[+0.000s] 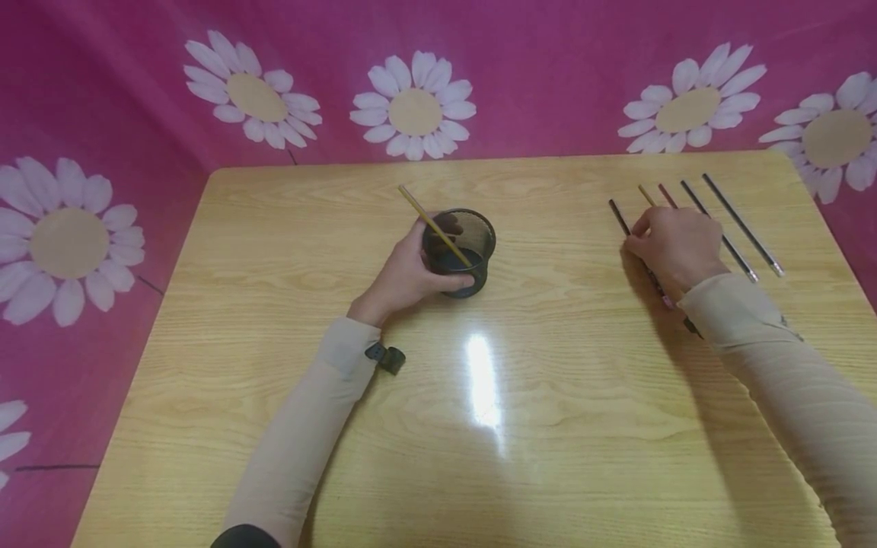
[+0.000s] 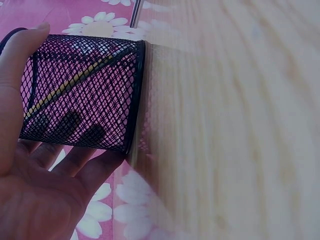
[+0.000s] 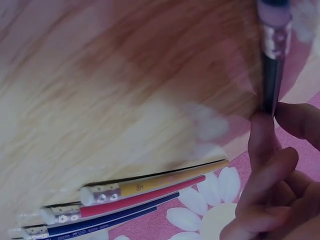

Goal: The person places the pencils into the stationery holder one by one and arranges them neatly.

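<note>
My left hand [image 1: 406, 278] grips a black mesh pencil cup [image 1: 479, 280] from its left side, thumb at the front and fingers round the back. The cup stands upright on the table, and a yellow pencil [image 1: 426, 217] leans inside it, its upper end sticking out over the rim. In the left wrist view the same pencil [image 2: 72, 82] shows through the mesh. Over at the right, my right hand [image 1: 678, 243] pinches a black pencil [image 3: 271, 82] between thumb and fingertip. That pencil has a pink eraser [image 3: 274, 15] in a metal ferrule.
Beside the right hand lie a yellow pencil [image 3: 165, 183], a red pencil [image 3: 145, 198] and two dark pencils, one nearer [image 1: 738, 257] and one at the far right [image 1: 743, 223]. The wooden table [image 1: 274, 266] meets a pink flowered cloth [image 1: 534, 84] at its back and sides.
</note>
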Available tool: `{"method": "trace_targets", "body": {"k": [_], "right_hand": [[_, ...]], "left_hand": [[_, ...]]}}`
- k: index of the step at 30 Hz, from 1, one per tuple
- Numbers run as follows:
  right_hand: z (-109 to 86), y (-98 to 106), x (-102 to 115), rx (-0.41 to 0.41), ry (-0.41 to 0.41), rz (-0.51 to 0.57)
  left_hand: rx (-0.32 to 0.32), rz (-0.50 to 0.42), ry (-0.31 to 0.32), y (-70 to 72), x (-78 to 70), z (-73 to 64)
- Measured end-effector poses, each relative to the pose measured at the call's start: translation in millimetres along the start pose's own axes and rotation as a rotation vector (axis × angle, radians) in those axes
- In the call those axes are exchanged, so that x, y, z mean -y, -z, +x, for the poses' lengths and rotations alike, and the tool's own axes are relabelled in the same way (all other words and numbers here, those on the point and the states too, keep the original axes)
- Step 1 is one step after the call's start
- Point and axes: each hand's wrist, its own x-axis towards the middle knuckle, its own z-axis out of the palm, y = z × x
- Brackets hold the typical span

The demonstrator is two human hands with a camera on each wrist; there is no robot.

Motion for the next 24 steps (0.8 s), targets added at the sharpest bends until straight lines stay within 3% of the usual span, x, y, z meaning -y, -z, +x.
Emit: {"method": "trace_targets", "body": {"k": [11, 24], "right_hand": [[2.7, 0.2, 9.3, -0.030, 0.038, 0.033], [10.0, 11.4, 58.0, -0.078, 0.083, 0.088]], "left_hand": [[0.002, 0.006, -0.014, 0.2, 2.5, 0.7], [0.005, 0.002, -0.014, -0.3, 0.1, 0.5]]}}
